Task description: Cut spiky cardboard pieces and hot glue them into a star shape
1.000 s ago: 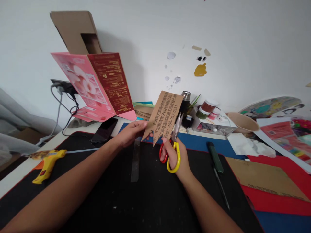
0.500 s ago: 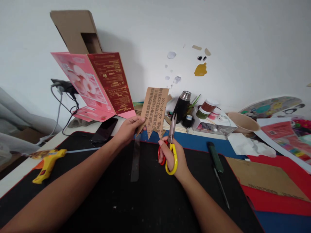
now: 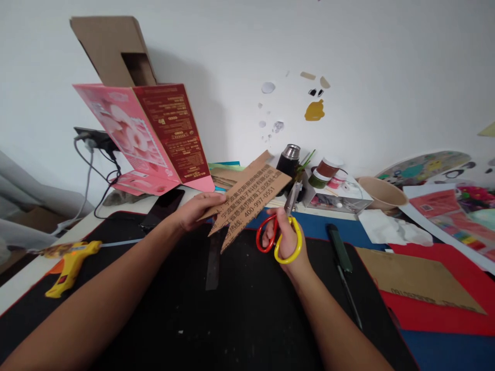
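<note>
My left hand (image 3: 197, 208) pinches the left end of a printed brown cardboard piece (image 3: 251, 193), which has pointed, notched ends at its lower left and lies tilted up to the right. In my right hand (image 3: 288, 239) are scissors (image 3: 297, 247) with one red and one yellow handle loop, their blades pointing up and away, apart from the cardboard. Below the cardboard, a clear ruler (image 3: 213, 265) lies on the black mat (image 3: 232, 319).
A yellow glue gun (image 3: 73, 265) and a phone (image 3: 164, 206) lie left, near a pink box (image 3: 135, 134). At the right are a green-handled tool (image 3: 340, 250), flat cardboard (image 3: 421, 278) and red paper (image 3: 460, 322). Behind stand a flask (image 3: 290, 159) and paint jars (image 3: 325, 172).
The cardboard has turned clockwise, its pointed ends swinging to the lower left. My right hand has moved slightly right and up with the scissors, away from the cardboard's points. The view has shifted slightly.
</note>
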`<state>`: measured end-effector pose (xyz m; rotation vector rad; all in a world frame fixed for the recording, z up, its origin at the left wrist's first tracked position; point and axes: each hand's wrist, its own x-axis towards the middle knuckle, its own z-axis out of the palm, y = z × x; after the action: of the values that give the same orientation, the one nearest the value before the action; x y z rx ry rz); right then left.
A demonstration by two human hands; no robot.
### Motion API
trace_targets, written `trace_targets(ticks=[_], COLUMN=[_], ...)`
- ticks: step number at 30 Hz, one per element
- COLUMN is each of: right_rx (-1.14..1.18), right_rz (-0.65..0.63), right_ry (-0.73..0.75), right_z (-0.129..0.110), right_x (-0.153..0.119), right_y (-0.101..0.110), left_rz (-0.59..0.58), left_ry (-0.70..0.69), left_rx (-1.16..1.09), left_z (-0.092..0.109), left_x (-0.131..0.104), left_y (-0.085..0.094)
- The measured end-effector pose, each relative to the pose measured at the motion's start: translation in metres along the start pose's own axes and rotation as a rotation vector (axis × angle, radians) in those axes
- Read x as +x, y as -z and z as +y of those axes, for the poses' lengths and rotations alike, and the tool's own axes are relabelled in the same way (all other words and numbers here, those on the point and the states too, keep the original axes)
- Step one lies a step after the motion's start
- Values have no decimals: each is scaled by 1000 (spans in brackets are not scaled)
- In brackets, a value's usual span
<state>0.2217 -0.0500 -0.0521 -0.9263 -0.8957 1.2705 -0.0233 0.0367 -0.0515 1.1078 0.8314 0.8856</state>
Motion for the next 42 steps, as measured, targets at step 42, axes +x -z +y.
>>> trace_targets(ticks=[42], right_rx=[98], right_rz=[81], right_ry=[-190], right_z=[1], right_x=[4], right_y=[-2], left_rz=[540], left_ry=[-1015], left_rx=[1117], left_z=[13], left_x=[-9], left_y=[-7])
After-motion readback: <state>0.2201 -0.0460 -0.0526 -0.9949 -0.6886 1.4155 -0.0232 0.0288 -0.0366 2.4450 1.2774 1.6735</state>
